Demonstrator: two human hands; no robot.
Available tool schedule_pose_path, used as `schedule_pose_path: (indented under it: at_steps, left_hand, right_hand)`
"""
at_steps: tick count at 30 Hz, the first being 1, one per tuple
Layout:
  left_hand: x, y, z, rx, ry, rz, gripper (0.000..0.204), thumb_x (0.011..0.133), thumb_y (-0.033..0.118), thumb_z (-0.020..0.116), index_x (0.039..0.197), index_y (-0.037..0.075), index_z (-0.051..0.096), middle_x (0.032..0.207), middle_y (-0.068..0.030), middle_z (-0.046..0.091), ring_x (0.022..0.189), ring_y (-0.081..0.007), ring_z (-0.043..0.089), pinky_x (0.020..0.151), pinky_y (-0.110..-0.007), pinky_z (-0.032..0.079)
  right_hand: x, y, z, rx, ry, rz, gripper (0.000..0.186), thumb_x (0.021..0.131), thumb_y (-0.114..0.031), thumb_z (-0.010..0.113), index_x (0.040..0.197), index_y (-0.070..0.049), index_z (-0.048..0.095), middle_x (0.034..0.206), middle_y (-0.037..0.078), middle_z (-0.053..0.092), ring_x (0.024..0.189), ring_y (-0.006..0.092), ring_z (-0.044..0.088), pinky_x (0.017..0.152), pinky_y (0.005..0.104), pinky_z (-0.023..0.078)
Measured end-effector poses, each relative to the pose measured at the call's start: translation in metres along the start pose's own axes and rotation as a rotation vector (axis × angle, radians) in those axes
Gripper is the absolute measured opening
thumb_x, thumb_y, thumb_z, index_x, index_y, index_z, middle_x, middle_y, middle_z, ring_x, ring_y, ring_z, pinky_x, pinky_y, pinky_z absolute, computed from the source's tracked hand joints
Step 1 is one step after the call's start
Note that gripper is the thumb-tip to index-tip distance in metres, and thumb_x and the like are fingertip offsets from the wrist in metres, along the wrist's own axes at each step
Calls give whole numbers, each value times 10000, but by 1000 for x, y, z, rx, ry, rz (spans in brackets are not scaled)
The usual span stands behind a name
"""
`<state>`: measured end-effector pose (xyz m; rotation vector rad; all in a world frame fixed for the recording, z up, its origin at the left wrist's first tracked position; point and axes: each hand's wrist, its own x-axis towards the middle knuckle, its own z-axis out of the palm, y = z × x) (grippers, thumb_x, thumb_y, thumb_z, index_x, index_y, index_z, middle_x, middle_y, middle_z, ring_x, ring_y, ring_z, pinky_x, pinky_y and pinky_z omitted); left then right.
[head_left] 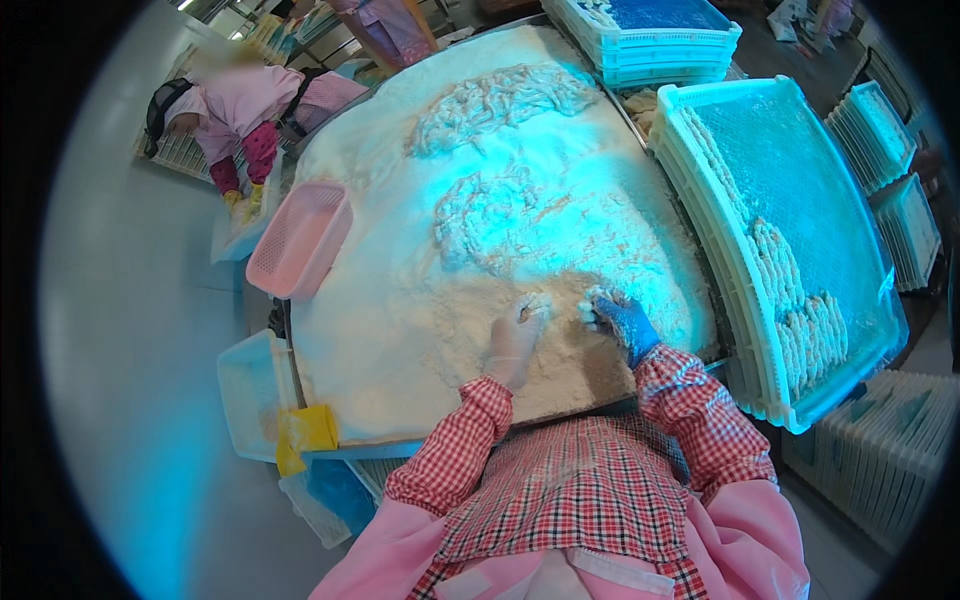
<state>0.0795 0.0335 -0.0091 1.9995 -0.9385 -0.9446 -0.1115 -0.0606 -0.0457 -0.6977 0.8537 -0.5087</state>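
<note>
A wide table [330, 395] is heaped with white breadcrumbs, and breaded pieces [500, 105] lie in clumps at its far and middle parts. My left hand [517, 335], in a pale glove dusted with crumbs, presses into the crumb pile near the front edge. Close beside it, my right hand [620, 318] wears a blue glove and grips a crumb-coated piece [600, 297] in the crumbs. Both sleeves are red-checked over a pink apron. What lies under the left palm is hidden.
A pale tray [830, 200] at the right holds rows of breaded pieces [795, 300]. More stacked trays [650, 40] stand at the back. A pink basket [300, 240] sits at the table's left edge, with a blue bin [245, 395] and yellow scoop [305, 432] below. Another person [245, 110] works at far left.
</note>
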Motion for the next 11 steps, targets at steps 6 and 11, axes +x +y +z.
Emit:
schedule_pose_path:
  at_steps: [6, 11]
  left_hand:
    - [-26, 42, -9, 67, -73, 426, 348, 841, 9, 605, 1185, 59, 626, 1169, -106, 636, 969, -248, 625, 825, -308, 494]
    - [-13, 36, -24, 279, -85, 738, 342, 865, 36, 582, 1202, 80, 622, 1360, -138, 515, 1196, -250, 549, 925, -314, 491]
  right_hand:
    - [-12, 6, 36, 585, -96, 272, 377, 971, -266, 486, 1262, -26, 505, 1186, 165, 589, 1069, 317, 599, 914, 468, 515]
    - [5, 34, 27, 735, -305, 189, 442, 940, -288, 549, 1289, -23, 494, 1206, 142, 593, 1050, 354, 596, 901, 529, 503]
